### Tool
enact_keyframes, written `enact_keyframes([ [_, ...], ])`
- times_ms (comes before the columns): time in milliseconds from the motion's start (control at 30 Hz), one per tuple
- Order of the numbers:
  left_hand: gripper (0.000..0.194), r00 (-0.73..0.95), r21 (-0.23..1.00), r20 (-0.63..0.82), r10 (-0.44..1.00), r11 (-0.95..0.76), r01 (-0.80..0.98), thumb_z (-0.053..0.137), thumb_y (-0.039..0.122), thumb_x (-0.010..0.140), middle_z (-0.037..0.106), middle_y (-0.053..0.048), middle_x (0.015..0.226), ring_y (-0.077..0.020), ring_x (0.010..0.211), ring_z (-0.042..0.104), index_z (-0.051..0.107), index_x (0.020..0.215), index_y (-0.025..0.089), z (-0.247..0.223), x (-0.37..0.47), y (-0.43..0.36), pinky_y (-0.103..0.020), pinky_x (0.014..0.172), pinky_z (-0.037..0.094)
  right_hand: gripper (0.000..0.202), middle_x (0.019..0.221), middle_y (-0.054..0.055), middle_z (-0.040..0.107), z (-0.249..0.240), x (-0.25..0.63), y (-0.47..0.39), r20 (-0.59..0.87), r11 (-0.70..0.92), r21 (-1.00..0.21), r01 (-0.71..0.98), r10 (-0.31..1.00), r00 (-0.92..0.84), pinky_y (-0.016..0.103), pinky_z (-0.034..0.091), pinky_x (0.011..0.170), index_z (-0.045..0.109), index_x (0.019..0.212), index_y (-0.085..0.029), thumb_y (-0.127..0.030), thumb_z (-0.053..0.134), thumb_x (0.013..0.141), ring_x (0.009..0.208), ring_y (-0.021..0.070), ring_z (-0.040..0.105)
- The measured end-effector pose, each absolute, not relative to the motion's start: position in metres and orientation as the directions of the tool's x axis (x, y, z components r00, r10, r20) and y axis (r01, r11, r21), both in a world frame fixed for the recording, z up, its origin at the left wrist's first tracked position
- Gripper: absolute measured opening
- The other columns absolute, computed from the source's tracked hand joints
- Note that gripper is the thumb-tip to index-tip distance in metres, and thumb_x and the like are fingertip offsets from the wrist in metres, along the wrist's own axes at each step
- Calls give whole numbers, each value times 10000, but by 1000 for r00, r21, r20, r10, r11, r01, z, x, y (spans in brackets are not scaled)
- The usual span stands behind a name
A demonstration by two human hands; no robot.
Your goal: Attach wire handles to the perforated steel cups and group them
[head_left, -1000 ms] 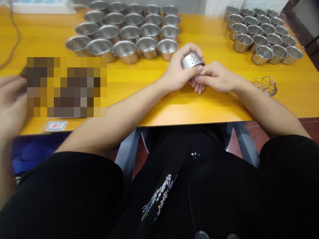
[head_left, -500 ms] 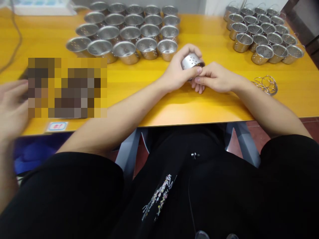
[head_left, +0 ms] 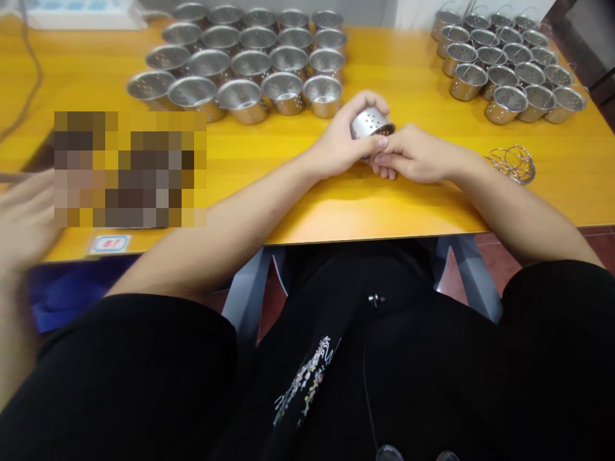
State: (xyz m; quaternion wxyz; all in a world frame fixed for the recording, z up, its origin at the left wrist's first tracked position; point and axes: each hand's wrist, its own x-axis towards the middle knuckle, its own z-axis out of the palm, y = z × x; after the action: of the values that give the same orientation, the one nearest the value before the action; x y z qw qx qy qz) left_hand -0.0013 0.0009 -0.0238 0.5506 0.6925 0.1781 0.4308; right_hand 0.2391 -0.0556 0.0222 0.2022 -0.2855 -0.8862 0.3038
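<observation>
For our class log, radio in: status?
Left hand gripping perforated metal cup, tilted; right hand pinching at its rim. Wire handles beside right forearm; nothing visibly blocking.

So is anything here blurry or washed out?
In the head view, the co-worker's bare hand at far left is smeared, coarse squares hide the area beside it, and pale glare brightens the glossy yellow tabletop near its front edge.

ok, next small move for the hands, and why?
I'd brace the perforated cup in the left hand and press gently near its rim with the right hand: the left wraps the cup, while the right thumb and fingers meet beside its edge. Whether they pinch a wire is hidden.
</observation>
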Motion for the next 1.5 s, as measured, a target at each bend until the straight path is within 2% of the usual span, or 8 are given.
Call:
enact_keyframes([
  [300,823,573,921,390,720,-312,-234,1227,749,773,842,-22,1084,-234,770,801,719,1256,318,-24,1,2,-384,626,646,295,870,0,823,22,240,-56,181,648,-668,367,619,-764,299,639,853,799,1046,-202,-268,718,1322,782,182,793],
  [567,841,529,884,464,710,-402,-237,1198,800,757,814,-69,1206,-309,937,813,710,1283,361,-26,2,10,-437,716,713,513,773,1,714,28,231,-71,285,599,-635,489,769,-572,336,555,789,721,925,-253,-549,713,1344,811,228,723],
  [733,866,446,779,620,646,-575,-250,1173,857,693,797,-84,1297,-398,1151,792,773,1329,425,-40,7,30,-562,981,755,581,734,19,611,31,228,-72,281,496,-721,484,848,-450,376,565,722,576,842,-305,-658,818,1234,889,289,699],
  [867,741,402,699,698,592,-684,-207,1074,907,785,801,-125,1344,-476,1327,747,819,1296,436,-35,9,30,-652,1148,716,612,791,74,649,32,224,-71,242,434,-808,399,861,-447,405,626,682,530,855,-328,-718,882,1171,994,350,753],
  [1067,736,377,739,660,650,-653,-165,1122,887,718,799,-106,1261,-447,1251,774,795,1193,431,-18,6,14,-586,1023,746,562,903,20,752,17,221,-61,273,360,-919,158,873,-403,356,629,663,739,971,-300,-783,1018,1037,720,214,685],
  [1167,783,407,783,602,687,-606,-137,1174,824,697,796,-115,1313,-430,1231,792,772,1214,394,-9,1,1,-556,1001,757,653,845,-17,694,9,221,-54,308,334,-942,-10,855,-417,326,641,675,757,962,-282,-867,1047,963,660,163,622],
  [1333,791,416,791,600,683,-585,-180,1220,737,713,783,-128,1350,-417,1275,809,762,1228,349,-4,-1,-10,-523,1032,753,779,752,-38,618,7,221,-53,314,369,-927,69,862,-398,333,653,646,685,914,-297,-1010,992,980,610,168,577],
  [1500,738,405,767,626,666,-619,-168,1217,700,733,772,-120,1316,-419,1258,803,761,1193,345,-7,6,-4,-532,1032,752,823,823,-42,655,7,217,-56,363,383,-923,-33,841,-402,286,575,564,702,930,-271,-1023,1036,938,611,129,576],
])
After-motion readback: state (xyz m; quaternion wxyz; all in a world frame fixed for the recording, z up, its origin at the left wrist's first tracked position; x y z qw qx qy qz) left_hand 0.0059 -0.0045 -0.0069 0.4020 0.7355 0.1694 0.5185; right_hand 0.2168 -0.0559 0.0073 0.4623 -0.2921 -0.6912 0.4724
